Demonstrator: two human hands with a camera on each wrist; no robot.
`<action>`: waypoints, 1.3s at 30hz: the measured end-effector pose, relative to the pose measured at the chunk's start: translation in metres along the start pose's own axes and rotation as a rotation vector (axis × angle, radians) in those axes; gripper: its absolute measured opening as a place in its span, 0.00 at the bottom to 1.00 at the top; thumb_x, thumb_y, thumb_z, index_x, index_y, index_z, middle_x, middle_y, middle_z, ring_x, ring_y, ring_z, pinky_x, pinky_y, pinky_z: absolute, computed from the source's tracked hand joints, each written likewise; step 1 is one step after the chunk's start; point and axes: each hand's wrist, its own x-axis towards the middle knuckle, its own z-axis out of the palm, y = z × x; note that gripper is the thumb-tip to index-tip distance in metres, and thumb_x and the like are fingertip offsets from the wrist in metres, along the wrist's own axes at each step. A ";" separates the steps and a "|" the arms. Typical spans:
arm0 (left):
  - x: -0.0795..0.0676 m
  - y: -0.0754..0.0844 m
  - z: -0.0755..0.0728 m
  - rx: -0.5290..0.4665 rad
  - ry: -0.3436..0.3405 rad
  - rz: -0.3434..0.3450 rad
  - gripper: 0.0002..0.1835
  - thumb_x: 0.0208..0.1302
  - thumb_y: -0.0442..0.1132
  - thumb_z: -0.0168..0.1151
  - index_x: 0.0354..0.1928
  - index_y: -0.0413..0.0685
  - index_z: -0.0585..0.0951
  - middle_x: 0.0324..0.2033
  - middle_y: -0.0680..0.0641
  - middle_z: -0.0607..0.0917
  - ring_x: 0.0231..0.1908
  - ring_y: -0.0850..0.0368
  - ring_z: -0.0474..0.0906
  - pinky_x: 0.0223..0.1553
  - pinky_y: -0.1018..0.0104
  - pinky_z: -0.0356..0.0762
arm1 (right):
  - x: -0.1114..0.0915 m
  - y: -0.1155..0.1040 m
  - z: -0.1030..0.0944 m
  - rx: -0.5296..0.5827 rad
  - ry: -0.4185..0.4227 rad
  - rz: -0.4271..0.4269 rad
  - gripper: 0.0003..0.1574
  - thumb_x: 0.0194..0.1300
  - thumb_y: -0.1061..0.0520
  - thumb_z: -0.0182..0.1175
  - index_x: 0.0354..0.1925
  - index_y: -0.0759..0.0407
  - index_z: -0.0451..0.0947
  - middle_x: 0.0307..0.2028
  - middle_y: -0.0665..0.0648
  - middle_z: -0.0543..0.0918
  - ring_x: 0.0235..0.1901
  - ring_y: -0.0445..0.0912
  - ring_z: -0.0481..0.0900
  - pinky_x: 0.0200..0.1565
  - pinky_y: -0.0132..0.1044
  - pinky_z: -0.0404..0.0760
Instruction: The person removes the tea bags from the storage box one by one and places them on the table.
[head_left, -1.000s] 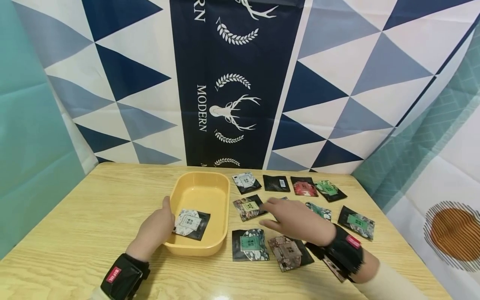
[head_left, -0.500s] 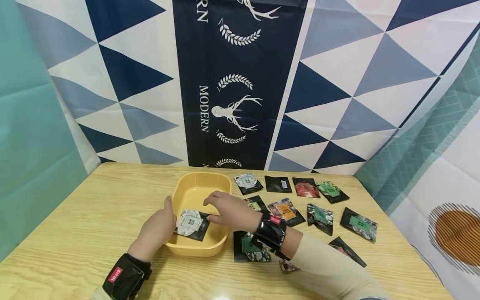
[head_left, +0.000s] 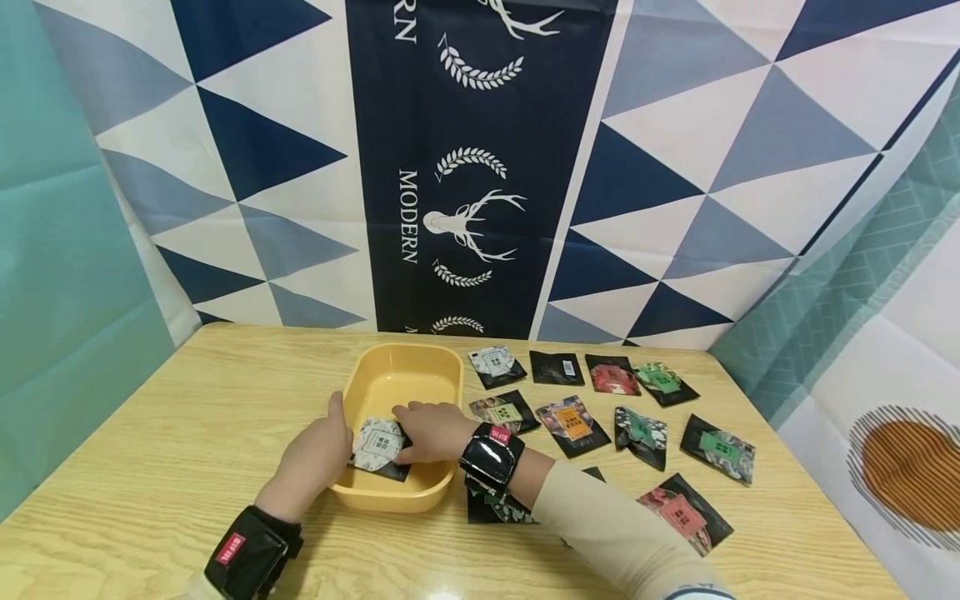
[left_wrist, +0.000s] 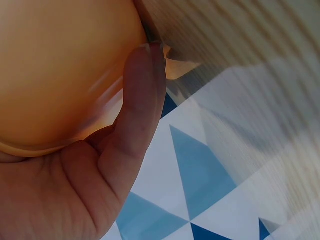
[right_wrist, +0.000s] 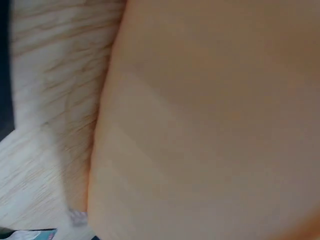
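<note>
A yellow plastic bin (head_left: 405,500) sits on the wooden table, left of a spread of small sachets. My left hand (head_left: 309,460) grips its left wall, thumb up at the rim; in the left wrist view, a finger (left_wrist: 142,95) lies along the outside of the bin (left_wrist: 65,65). Inside the bin lies a black sachet (head_left: 377,444) with a white patterned front and pale label. Reaching over the right rim, my right hand (head_left: 437,432) pinches the sachet's right side between thumb and fingers. Only the bin wall (right_wrist: 200,125) fills most of the right wrist view; the fingers are hidden there.
Several sachets lie right of the bin, among them an orange-labelled one (head_left: 574,425), a red one (head_left: 613,377) and a pink-labelled one (head_left: 684,517). My right forearm (head_left: 600,521) covers part of a green-labelled sachet (head_left: 487,507). A patterned cloth (head_left: 450,167) hangs behind the table.
My right hand has moved left from above the loose sachets, over the bin's right rim and down onto the sachet inside. The left hand has stayed on the bin.
</note>
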 end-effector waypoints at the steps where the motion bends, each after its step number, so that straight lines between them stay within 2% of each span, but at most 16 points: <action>1: 0.000 0.000 0.000 0.002 0.000 0.002 0.31 0.69 0.34 0.39 0.67 0.23 0.44 0.14 0.47 0.73 0.13 0.57 0.68 0.14 0.68 0.60 | 0.001 -0.001 0.002 -0.010 -0.011 0.001 0.43 0.58 0.36 0.60 0.66 0.52 0.62 0.55 0.54 0.76 0.52 0.46 0.76 0.51 0.42 0.74; 4: 0.000 0.000 0.001 0.003 -0.002 0.010 0.31 0.69 0.34 0.39 0.67 0.22 0.44 0.13 0.48 0.73 0.12 0.58 0.67 0.13 0.69 0.58 | 0.003 -0.004 0.007 -0.025 -0.020 -0.002 0.44 0.56 0.35 0.60 0.66 0.50 0.62 0.52 0.55 0.76 0.50 0.47 0.76 0.48 0.42 0.74; 9: 0.000 -0.001 0.000 -0.007 -0.002 0.005 0.31 0.69 0.34 0.39 0.67 0.23 0.45 0.13 0.48 0.73 0.12 0.58 0.67 0.14 0.69 0.59 | 0.003 -0.010 0.008 -0.031 0.019 -0.027 0.43 0.55 0.36 0.63 0.63 0.50 0.64 0.48 0.55 0.77 0.46 0.48 0.76 0.45 0.40 0.74; 17: 0.000 -0.001 -0.001 -0.007 0.010 0.022 0.30 0.69 0.33 0.39 0.66 0.21 0.46 0.13 0.48 0.72 0.12 0.59 0.67 0.14 0.69 0.58 | 0.001 -0.018 0.004 -0.037 0.042 -0.044 0.39 0.55 0.40 0.65 0.61 0.52 0.67 0.52 0.54 0.77 0.49 0.48 0.75 0.47 0.39 0.75; 24: -0.002 0.000 -0.001 0.021 0.034 0.042 0.29 0.69 0.33 0.39 0.65 0.20 0.47 0.12 0.48 0.72 0.12 0.59 0.67 0.13 0.69 0.58 | 0.001 -0.019 0.005 0.016 0.073 -0.057 0.39 0.50 0.44 0.70 0.58 0.55 0.68 0.41 0.53 0.75 0.39 0.44 0.72 0.37 0.35 0.72; 27: -0.002 0.000 -0.001 0.019 0.029 0.037 0.29 0.69 0.33 0.39 0.66 0.20 0.47 0.11 0.48 0.72 0.11 0.59 0.67 0.13 0.70 0.58 | 0.000 -0.019 0.004 0.042 0.086 -0.031 0.42 0.50 0.45 0.70 0.58 0.58 0.68 0.41 0.54 0.74 0.40 0.45 0.71 0.38 0.34 0.72; 31: -0.001 0.000 -0.001 0.008 0.016 0.018 0.30 0.69 0.33 0.39 0.67 0.22 0.47 0.11 0.49 0.72 0.11 0.59 0.65 0.13 0.70 0.56 | -0.001 -0.019 0.001 0.109 0.092 0.008 0.44 0.52 0.48 0.69 0.62 0.63 0.65 0.47 0.57 0.74 0.44 0.45 0.72 0.43 0.33 0.74; 34: 0.000 0.000 -0.001 0.005 0.005 0.009 0.31 0.69 0.34 0.39 0.67 0.22 0.46 0.11 0.49 0.71 0.11 0.59 0.65 0.13 0.70 0.56 | -0.002 -0.017 -0.001 0.210 0.099 0.025 0.44 0.53 0.54 0.68 0.64 0.64 0.62 0.49 0.58 0.73 0.42 0.43 0.72 0.43 0.31 0.74; 39: 0.000 -0.001 -0.001 0.006 -0.011 -0.001 0.31 0.70 0.35 0.36 0.68 0.23 0.44 0.11 0.48 0.71 0.11 0.59 0.64 0.13 0.69 0.57 | -0.004 -0.010 -0.005 0.374 0.136 -0.002 0.38 0.55 0.63 0.63 0.63 0.65 0.62 0.51 0.59 0.76 0.42 0.41 0.74 0.44 0.30 0.75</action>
